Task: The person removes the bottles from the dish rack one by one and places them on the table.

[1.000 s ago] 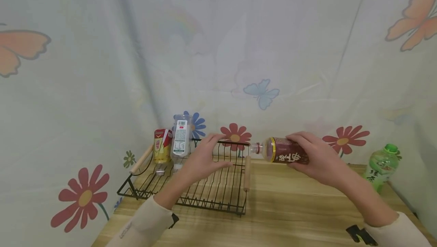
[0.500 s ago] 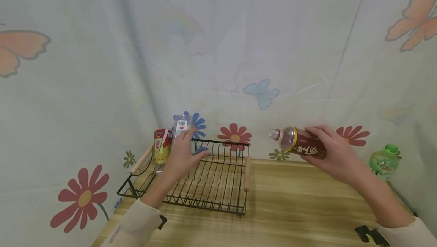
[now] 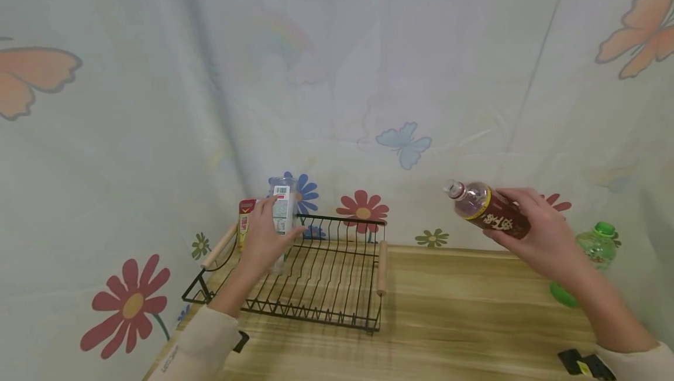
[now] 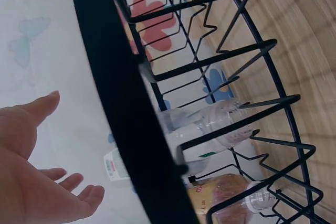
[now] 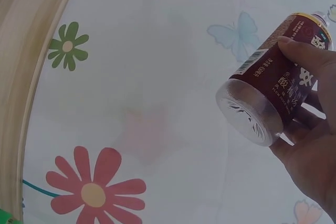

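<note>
My right hand (image 3: pixel 544 237) grips a plastic bottle (image 3: pixel 497 211) with a dark red label, raised over the table and tilted with its clear neck to the upper left. In the right wrist view, its ribbed base faces the camera and my thumb lies across the label. My left hand (image 3: pixel 261 239), fingers spread and holding nothing, overlaps the clear bottle (image 3: pixel 283 214) with a white label, which stands neck down in the black wire rack (image 3: pixel 339 219). Beside that, a bottle with a red and yellow label (image 3: pixel 244 217) is partly hidden by my left hand.
The rack has wooden handles (image 3: pixel 381 267) at both ends and stands at the left of the wooden table (image 3: pixel 463 322). A green bottle (image 3: pixel 600 246) stands at the far right, partly behind my right forearm. A flowered curtain (image 3: pixel 447 76) hangs behind the table.
My right hand has moved right and up with the dark red bottle, whose neck now points higher. My left hand has moved left across the rack to in front of the two bottles.
</note>
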`<action>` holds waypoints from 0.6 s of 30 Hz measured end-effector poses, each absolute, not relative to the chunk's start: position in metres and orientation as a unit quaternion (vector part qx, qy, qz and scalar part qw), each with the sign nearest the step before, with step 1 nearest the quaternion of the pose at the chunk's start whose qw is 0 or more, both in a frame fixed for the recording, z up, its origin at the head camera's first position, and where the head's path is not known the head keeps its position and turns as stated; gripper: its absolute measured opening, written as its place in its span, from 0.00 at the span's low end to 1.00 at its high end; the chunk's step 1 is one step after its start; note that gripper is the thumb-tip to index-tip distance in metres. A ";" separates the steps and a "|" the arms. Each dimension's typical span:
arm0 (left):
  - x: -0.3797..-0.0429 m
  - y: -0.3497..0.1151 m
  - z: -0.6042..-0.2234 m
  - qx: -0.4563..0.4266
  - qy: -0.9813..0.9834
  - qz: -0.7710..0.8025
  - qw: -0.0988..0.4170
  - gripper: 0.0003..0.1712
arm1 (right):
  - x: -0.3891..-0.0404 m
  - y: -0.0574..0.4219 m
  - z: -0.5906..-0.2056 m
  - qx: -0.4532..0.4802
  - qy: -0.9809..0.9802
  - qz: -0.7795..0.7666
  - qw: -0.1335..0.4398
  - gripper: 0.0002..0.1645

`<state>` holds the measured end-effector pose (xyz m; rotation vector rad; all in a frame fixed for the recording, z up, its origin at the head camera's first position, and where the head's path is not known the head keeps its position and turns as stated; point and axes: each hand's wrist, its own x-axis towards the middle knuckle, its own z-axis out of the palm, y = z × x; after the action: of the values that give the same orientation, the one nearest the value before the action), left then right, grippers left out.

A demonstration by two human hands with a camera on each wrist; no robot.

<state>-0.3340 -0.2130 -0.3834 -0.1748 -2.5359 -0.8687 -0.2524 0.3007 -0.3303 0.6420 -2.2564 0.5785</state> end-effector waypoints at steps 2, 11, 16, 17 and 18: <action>-0.337 -0.216 -0.386 -0.057 -0.920 -0.320 0.221 0.61 | -0.252 0.304 -0.331 0.241 -0.874 0.229 0.353 0.51; -0.350 -0.222 -0.401 -0.020 -0.923 -0.337 0.186 0.63 | -0.252 0.319 -0.339 0.211 -0.879 0.258 0.340 0.54; -0.357 -0.224 -0.410 -0.009 -0.924 -0.344 0.169 0.63 | -0.253 0.327 -0.343 0.201 -0.877 0.297 0.318 0.53; -0.358 -0.224 -0.411 -0.008 -0.924 -0.342 0.170 0.63 | -0.253 0.329 -0.344 0.196 -0.878 0.304 0.313 0.52; -0.359 -0.224 -0.412 -0.007 -0.924 -0.342 0.171 0.63 | -0.252 0.330 -0.344 0.188 -0.879 0.310 0.309 0.52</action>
<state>-0.3593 -0.2243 -0.4116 -0.0207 -2.6230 -0.9716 -0.2522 0.3303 -0.3444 0.4957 -2.3233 0.8180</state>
